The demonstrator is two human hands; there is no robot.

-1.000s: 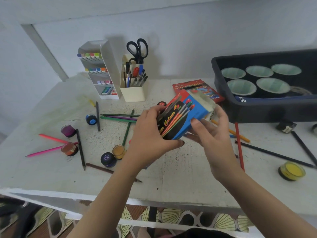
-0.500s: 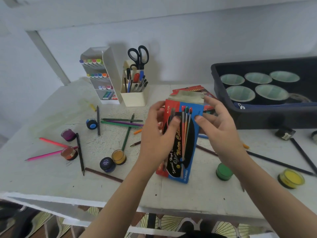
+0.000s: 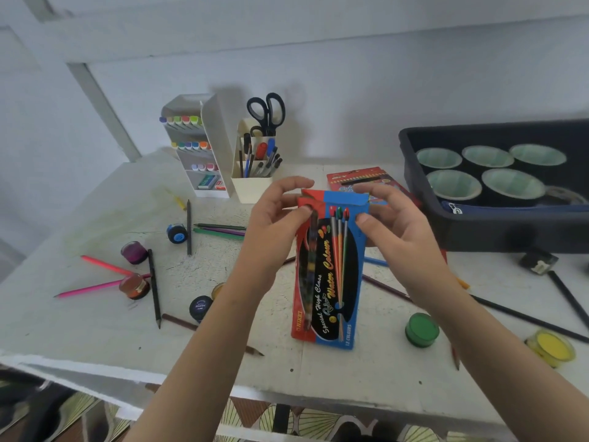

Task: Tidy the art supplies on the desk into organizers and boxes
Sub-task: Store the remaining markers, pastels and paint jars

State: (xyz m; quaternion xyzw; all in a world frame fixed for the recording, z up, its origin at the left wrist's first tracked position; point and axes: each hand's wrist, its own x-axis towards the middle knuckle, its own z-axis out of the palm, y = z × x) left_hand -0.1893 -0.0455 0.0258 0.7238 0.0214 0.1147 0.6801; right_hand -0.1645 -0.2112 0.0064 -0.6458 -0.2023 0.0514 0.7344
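Observation:
A red and blue water colour box (image 3: 328, 275) stands upright on the white desk (image 3: 95, 330), its top flap folded down. My left hand (image 3: 274, 224) pinches the box's upper left corner with thumb and fingers. My right hand (image 3: 395, 224) holds the upper right side, thumb on the front and fingers curled over the top flap. Loose coloured pencils (image 3: 220, 231) and small paint pots, among them a green pot (image 3: 421, 329) and a yellow pot (image 3: 551, 346), lie scattered around.
A white marker rack (image 3: 197, 145) and a cream pen holder (image 3: 251, 186) with black scissors (image 3: 267, 111) stand at the back. A dark tray (image 3: 490, 228) of green-lined cups sits at the right. A flat pencil box (image 3: 363, 178) lies behind my hands. Black pencils (image 3: 526, 317) lie at right.
The box went from tilted in the air to upright on the desk. Its top flap, open half a second ago, is now folded down under my fingers.

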